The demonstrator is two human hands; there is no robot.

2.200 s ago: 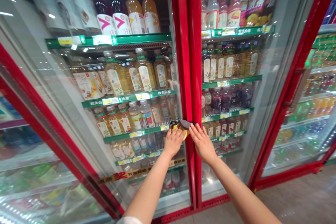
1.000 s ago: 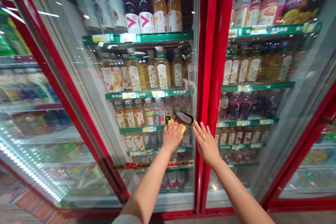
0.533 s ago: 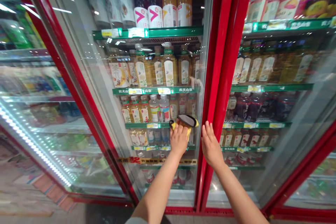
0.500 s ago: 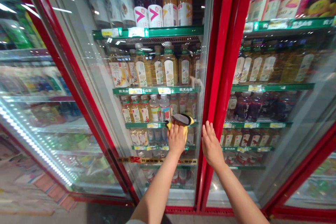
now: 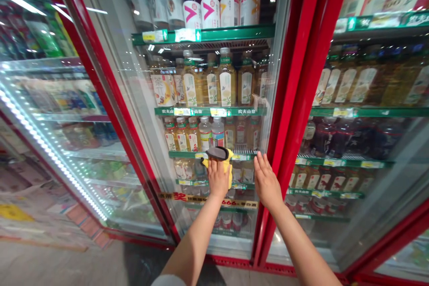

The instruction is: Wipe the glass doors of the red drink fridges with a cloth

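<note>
My left hand [image 5: 218, 181] presses a yellow and dark-grey cloth [image 5: 217, 154] against the glass door [image 5: 136, 94] of a drinks cooler. The cloth's grey part with its black edge stands out above my fingertips, and a yellow fold hangs at the right of the hand. My palm is hidden. My right hand [image 5: 267, 184] lies flat with fingers stretched out, at the right edge of that door by the red door frame [image 5: 284, 129]. It holds nothing.
Behind the glass, bottles [image 5: 226, 82] stand on shelves with green price strips [image 5: 234, 32]. A printed banner strip [image 5: 208, 199] crosses the door low down. Another cooler section [image 5: 338, 138] stands at the right, and a lit open-looking shelf unit [image 5: 67, 118] at the left.
My left hand and the cloth have moved left and slightly down across the glass. My right hand has shifted a little left relative to the red frame. The view has turned slightly left.
</note>
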